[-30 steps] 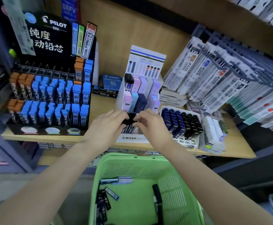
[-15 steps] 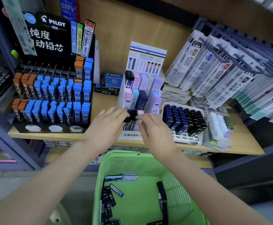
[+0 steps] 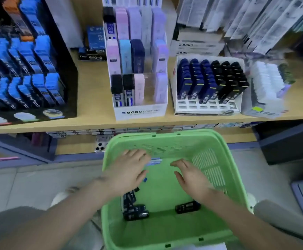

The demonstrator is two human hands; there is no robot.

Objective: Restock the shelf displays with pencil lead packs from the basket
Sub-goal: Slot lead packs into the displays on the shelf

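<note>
The green basket (image 3: 224,152) sits below the shelf edge with loose lead packs in it: black packs (image 3: 133,210) at the lower left, one black pack (image 3: 187,207) near the middle, and a bluish pack (image 3: 154,161) near the far wall. My left hand (image 3: 127,170) and my right hand (image 3: 190,175) both hover inside the basket, fingers spread and relaxed, holding nothing. On the shelf above stands the white MONO display (image 3: 139,110) with black and pastel packs in its front row.
A black display of blue packs (image 3: 26,73) stands at the left of the wooden shelf (image 3: 93,98). A white tray of navy and black packs (image 3: 210,82) is right of the MONO display, then a clear box of white items (image 3: 266,87). Hanging refill packets fill the upper right.
Both hands left the MONO display's front row and dropped into the basket. The black pack they held stays in the display. The view tilted down and moved closer.
</note>
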